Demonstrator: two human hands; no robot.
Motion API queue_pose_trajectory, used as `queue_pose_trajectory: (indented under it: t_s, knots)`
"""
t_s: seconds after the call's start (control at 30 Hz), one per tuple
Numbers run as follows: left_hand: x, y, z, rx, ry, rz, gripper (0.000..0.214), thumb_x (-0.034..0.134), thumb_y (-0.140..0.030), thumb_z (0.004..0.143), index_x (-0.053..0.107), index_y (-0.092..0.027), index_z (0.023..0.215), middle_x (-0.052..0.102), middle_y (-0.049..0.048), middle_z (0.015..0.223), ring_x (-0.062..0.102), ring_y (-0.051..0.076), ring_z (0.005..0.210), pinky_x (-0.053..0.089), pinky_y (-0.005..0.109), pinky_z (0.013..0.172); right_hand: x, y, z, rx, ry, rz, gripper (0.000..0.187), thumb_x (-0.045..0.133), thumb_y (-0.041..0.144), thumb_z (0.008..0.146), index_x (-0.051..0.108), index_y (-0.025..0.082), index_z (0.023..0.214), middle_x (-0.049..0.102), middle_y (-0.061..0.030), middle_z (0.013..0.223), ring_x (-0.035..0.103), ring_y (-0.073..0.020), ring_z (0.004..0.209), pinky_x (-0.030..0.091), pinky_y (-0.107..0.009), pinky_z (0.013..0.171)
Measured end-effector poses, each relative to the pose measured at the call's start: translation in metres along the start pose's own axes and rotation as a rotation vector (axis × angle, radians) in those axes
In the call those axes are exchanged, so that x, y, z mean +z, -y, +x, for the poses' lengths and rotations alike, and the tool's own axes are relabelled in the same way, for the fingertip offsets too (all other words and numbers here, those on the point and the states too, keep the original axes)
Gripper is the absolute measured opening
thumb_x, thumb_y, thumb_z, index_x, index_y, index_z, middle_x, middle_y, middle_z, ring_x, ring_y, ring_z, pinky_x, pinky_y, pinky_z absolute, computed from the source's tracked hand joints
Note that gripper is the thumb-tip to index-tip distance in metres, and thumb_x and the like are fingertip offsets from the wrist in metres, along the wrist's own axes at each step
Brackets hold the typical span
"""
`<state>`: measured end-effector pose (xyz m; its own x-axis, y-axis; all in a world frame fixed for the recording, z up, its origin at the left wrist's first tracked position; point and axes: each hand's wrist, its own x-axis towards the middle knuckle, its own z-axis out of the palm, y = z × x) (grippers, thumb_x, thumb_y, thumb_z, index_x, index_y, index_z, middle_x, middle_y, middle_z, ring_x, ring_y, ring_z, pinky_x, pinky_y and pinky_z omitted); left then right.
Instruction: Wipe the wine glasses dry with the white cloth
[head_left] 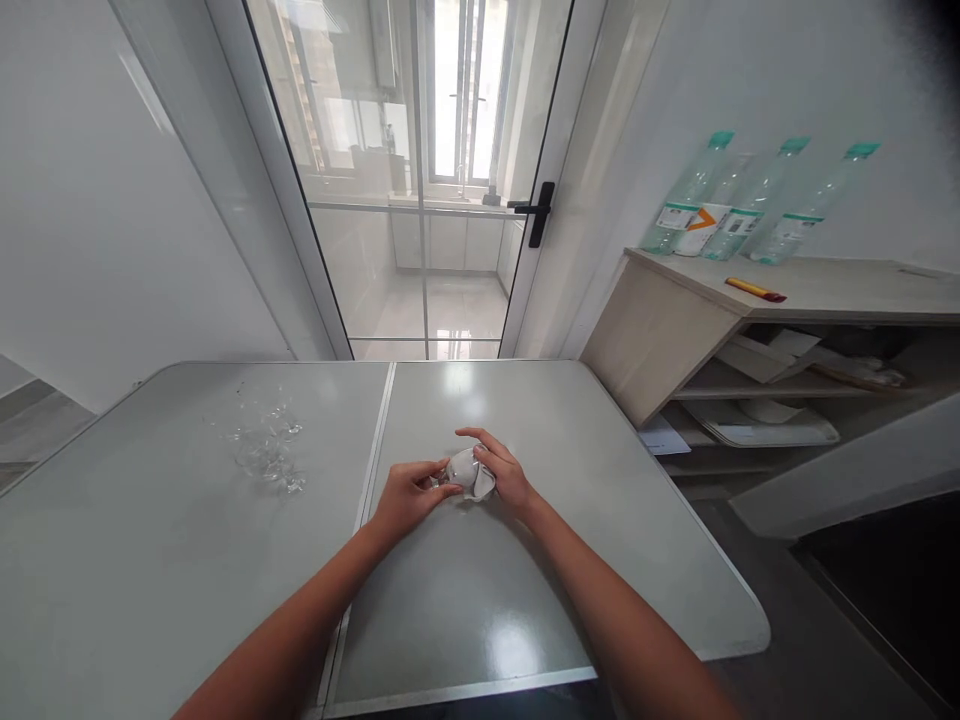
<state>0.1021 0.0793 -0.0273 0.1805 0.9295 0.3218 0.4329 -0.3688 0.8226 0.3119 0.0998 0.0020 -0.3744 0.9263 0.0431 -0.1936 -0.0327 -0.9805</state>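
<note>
Glossy grey table point(187, 560) is spanning the lower frame, crinkled clear plastic point(276, 450) lying left. Centre: left hand point(411, 492) is pinching, right hand point(505, 474) clasping, a rounded, flap-edged white object point(463, 470).

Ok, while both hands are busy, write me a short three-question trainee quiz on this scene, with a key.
1. Where does the pile of crumpled clear plastic lie?
a) on the floor
b) on the glossy grey table, left of its light seam strip
c) on the cabinet
2. True or false: the left hand and right hand both touch the small white rounded object.
3. Fill in: the pale-framed glass door has a ____ lever handle.

Key: 1 b; 2 true; 3 black.
</note>
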Motion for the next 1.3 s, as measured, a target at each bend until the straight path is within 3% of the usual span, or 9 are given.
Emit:
queue_pose_trajectory:
  t_s: [0.17,0.3,0.4,0.67,0.8,0.9,1.03,1.1,1.3]
  knots:
    - [0.001,-0.011,0.006,-0.402,0.155,-0.454,0.054,0.089,-0.054,0.065,0.081,-0.011,0.097,0.067,0.0025,0.064,0.045,0.008,0.044,0.033,0.023,0.043,-0.001,0.01,-0.006,-0.105,0.012,-0.13,0.039,0.056,0.048,0.096,0.066,0.02,0.122,0.052,0.0012,0.071,0.042,-0.015,0.063,0.034,-0.026,0.061]
    - [-0.005,-0.014,0.009,-0.472,0.321,-0.604,0.049,0.079,-0.059,0.076,0.077,-0.01,0.079,0.069,0.0058,0.065,0.041,0.005,0.038,0.029,0.022,0.041,-0.004,0.008,-0.011,-0.158,0.031,-0.202,0.036,0.053,0.049,0.098,0.066,0.021,0.118,0.053,0.0003,0.071,0.043,-0.0164,0.063,0.035,-0.027,0.06]
    - [-0.005,-0.012,0.008,-0.431,0.353,-0.547,0.052,0.072,-0.062,0.082,0.077,-0.01,0.08,0.069,0.0058,0.065,0.041,0.006,0.038,0.029,0.022,0.042,-0.004,0.004,-0.01,-0.183,0.049,-0.231,0.036,0.054,0.05,0.098,0.066,0.021,0.117,0.054,-0.0006,0.075,0.044,-0.0165,0.065,0.037,-0.027,0.062]
    - [0.0,-0.002,-0.002,0.116,-0.03,0.319,0.041,0.065,-0.047,0.092,0.073,-0.021,0.123,0.067,0.0016,0.071,0.055,0.014,0.058,0.043,0.025,0.061,0.003,-0.007,0.003,0.034,-0.085,0.138,0.056,0.067,0.051,0.091,0.053,0.027,0.139,0.057,0.0009,0.081,0.049,-0.016,0.068,0.04,-0.024,0.062]
    - [0.004,-0.005,-0.002,0.146,-0.03,0.412,0.045,0.065,-0.042,0.092,0.067,-0.021,0.132,0.071,0.0055,0.084,0.059,0.016,0.064,0.04,0.025,0.06,0.001,-0.007,0.004,0.038,-0.117,0.194,0.063,0.067,0.049,0.091,0.046,0.027,0.147,0.058,0.0009,0.081,0.05,-0.0157,0.068,0.041,-0.024,0.062]
    - [0.005,-0.011,-0.001,0.033,0.031,0.177,0.033,0.067,-0.045,0.09,0.075,-0.019,0.108,0.067,0.0029,0.075,0.053,0.014,0.06,0.036,0.024,0.058,-0.003,-0.003,-0.001,-0.04,-0.047,0.07,0.051,0.061,0.049,0.096,0.055,0.023,0.14,0.059,-0.0005,0.08,0.05,-0.0155,0.068,0.04,-0.024,0.062]
    - [-0.004,-0.016,0.004,-0.29,0.392,-0.386,0.051,0.065,-0.062,0.087,0.068,-0.012,0.073,0.04,-0.0054,0.05,0.029,0.007,0.043,0.024,0.022,0.047,-0.009,0.006,-0.009,-0.202,0.134,-0.196,0.043,0.051,0.049,0.102,0.064,0.022,0.133,0.06,-0.0015,0.081,0.048,-0.0152,0.067,0.04,-0.026,0.065]
    - [-0.009,-0.013,0.006,-0.362,0.482,-0.474,0.055,0.064,-0.064,0.087,0.066,-0.012,0.069,0.033,-0.0074,0.046,0.024,0.006,0.04,0.02,0.022,0.044,-0.009,0.006,-0.01,-0.258,0.178,-0.293,0.043,0.05,0.051,0.102,0.066,0.023,0.131,0.062,-0.0023,0.084,0.05,-0.0162,0.07,0.042,-0.027,0.068]
    - [-0.004,0.005,0.001,0.162,0.019,0.284,0.035,0.066,-0.043,0.092,0.075,-0.017,0.113,0.069,0.0035,0.071,0.056,0.014,0.058,0.038,0.024,0.057,-0.004,-0.01,0.001,-0.177,-0.014,-0.259,0.046,0.053,0.049,0.101,0.055,0.028,0.142,0.066,-0.0031,0.103,0.058,-0.0199,0.087,0.048,-0.032,0.082]
